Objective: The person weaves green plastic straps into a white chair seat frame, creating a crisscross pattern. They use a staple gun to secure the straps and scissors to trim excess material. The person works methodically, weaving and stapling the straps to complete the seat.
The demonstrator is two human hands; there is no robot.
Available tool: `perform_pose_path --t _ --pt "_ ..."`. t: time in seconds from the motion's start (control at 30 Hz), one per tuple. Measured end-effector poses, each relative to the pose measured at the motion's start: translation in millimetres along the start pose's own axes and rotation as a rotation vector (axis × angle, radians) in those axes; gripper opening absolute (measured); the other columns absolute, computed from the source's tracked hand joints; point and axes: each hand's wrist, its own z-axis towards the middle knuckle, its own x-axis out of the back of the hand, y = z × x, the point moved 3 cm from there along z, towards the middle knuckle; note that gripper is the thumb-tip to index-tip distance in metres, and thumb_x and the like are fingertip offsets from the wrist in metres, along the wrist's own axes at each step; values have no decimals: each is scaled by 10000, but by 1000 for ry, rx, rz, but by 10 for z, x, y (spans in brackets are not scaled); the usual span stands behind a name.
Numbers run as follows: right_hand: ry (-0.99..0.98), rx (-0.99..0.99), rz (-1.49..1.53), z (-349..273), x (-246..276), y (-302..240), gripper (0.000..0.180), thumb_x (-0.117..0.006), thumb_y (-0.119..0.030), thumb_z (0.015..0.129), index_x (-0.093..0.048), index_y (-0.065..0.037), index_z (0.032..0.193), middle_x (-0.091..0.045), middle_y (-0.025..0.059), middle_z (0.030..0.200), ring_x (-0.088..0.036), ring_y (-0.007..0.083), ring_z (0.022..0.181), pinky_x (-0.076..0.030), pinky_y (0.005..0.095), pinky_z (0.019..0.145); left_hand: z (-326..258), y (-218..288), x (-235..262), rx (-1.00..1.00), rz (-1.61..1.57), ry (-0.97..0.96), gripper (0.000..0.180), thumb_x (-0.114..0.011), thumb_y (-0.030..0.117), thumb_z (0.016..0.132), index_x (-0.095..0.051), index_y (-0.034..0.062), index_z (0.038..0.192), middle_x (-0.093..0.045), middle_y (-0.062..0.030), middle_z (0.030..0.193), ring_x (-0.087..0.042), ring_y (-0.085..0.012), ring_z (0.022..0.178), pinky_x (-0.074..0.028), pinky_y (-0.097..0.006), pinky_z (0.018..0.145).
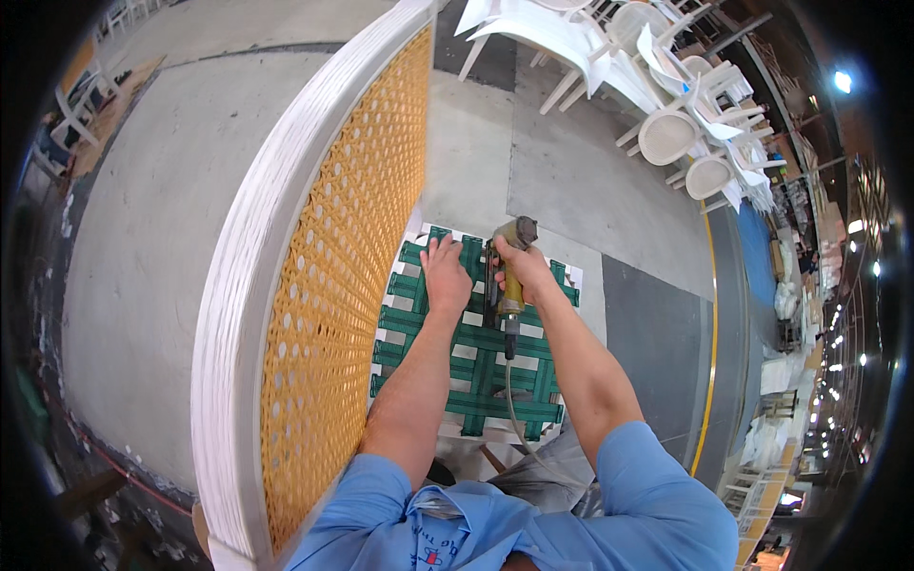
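In front of me is a seat frame laced with green webbing straps (481, 335), woven crosswise, with pale frame edges showing around them. My left hand (446, 278) lies on the webbing near the far left corner, fingers stretched forward and apart. My right hand (522, 266) is wrapped round a yellowish-brown pneumatic staple gun (512, 297), held over the far part of the seat. From its lower end an air hose (519, 419) runs back toward my lap. Whether the gun's nose touches the frame is hidden. A tall cane-webbed backrest (347, 219) in a white frame rises along the left of the seat.
White chair frames (666, 133) are piled at the far right on the grey concrete floor (171, 238). A yellow floor line (709, 362) runs down the right side. Wooden furniture (81, 95) stands at the far left.
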Motion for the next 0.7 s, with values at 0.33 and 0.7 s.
perform_pose_path --t 0.33,0.7 --pt "291 63 162 -2364 2130 432 482 -731 -422 960 -610 -11 1182 -676 86 891 -645 175 609 -563 331 510 -2006 42 822 605 -674 -401 242 -578 170 1025 -680 56 1213 -730 -107 993 -703 -242 929 -564 -360 813" --pt "732 -17 331 -5210 3477 2321 408 -740 -401 958 -633 -76 1181 -704 55 975 -624 139 701 -519 281 537 -2810 -596 1168 1471 -566 -413 925 -695 615 876 -306 180 1594 -168 -178 1658 -180 -494 1505 -135 -740 1169"
